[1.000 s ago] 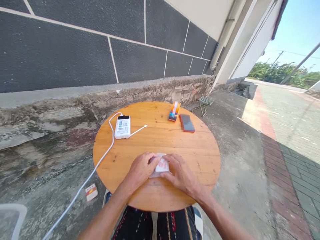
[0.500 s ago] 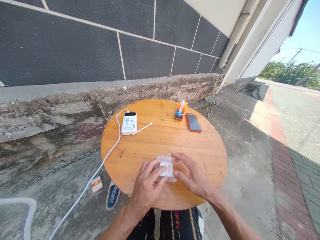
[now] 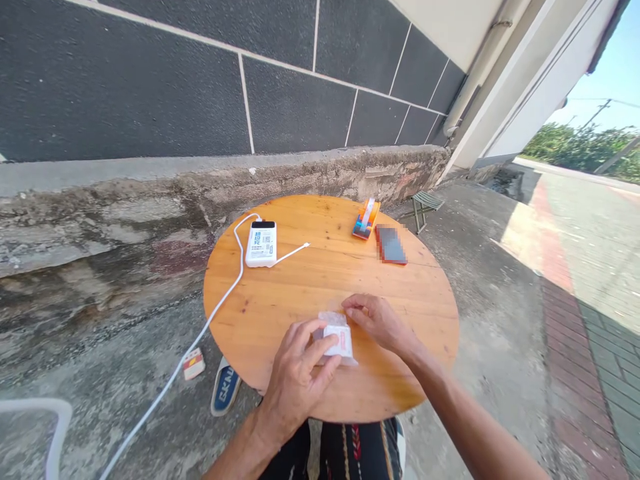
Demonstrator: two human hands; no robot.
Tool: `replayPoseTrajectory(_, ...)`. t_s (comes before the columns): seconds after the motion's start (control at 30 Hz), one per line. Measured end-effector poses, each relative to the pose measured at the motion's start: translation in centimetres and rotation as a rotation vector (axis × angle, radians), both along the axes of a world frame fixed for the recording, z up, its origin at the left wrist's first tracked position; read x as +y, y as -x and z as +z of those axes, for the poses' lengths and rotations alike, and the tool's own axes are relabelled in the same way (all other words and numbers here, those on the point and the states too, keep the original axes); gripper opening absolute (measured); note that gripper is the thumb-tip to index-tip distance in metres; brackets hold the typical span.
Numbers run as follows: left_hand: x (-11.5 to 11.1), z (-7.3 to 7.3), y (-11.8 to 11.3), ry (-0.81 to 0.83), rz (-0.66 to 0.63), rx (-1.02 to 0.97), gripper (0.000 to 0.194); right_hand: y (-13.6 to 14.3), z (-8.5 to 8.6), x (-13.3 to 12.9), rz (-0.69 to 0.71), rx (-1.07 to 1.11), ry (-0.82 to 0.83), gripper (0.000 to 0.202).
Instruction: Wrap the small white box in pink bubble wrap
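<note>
I report from the head view. The right hand (image 3: 376,325) has changed most: half a second earlier it was spread beside the packet; now its fingers are drawn in, with thumb and index tips close together near the far right corner of the clear film (image 3: 332,319). Whether those tips pinch the film I cannot tell. The left hand (image 3: 300,365) remains at the packet, its fingers spread. I judge that the left hand alone now steadies the work, leaving the right hand free to deal with the film at the far end.

The white box (image 3: 345,343), marked in red, lies flat on the tabletop (image 3: 400,380) near its close edge, between the two hands. It sits on or within the film, which shows past its far and near edges; which of the two, I cannot confirm. The left fingertips reach onto it from the left, one finger lying across its top face. The right hand is just beyond its far right corner, apart from the box itself.

Further off I note a white power bank (image 3: 261,245) at the left and an orange tape dispenser (image 3: 367,220) at the right, both well apart from the hands.
</note>
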State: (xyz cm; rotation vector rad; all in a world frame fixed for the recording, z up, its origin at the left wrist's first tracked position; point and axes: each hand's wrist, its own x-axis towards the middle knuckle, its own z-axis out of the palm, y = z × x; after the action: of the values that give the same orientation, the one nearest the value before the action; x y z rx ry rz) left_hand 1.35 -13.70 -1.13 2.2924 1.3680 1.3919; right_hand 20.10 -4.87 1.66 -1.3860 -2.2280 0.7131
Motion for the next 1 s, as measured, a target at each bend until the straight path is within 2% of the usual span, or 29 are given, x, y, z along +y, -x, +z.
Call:
replayPoseTrajectory(0.13,0.0,0.0,0.0,0.016,-0.001,0.004,0.021,0.3,0.2,0.0,-0.008,-0.018,0.032,0.021)
replayPoseTrajectory(0.33,0.0,-0.2,0.0,0.006,-0.005,-0.001,0.022,0.9,0.7,0.4,-0.006,-0.099,0.166,0.013)
replayPoseTrajectory(0.47,0.0,-0.3,0.0,-0.008,-0.007,-0.016,0.023,0.9,0.6,0.5,0.02,-0.078,0.164,0.01)
replayPoseTrajectory(0.83,0.0,-0.6,0.0,-0.007,-0.03,-0.025,0.024,0.9,0.8,-0.3,0.022,0.093,0.191,0.01)
replayPoseTrajectory(1.0,-0.1,-0.7,0.1,-0.001,-0.027,-0.021,0.024,1.4,0.1,-0.2,-0.076,0.255,0.244,0.018)
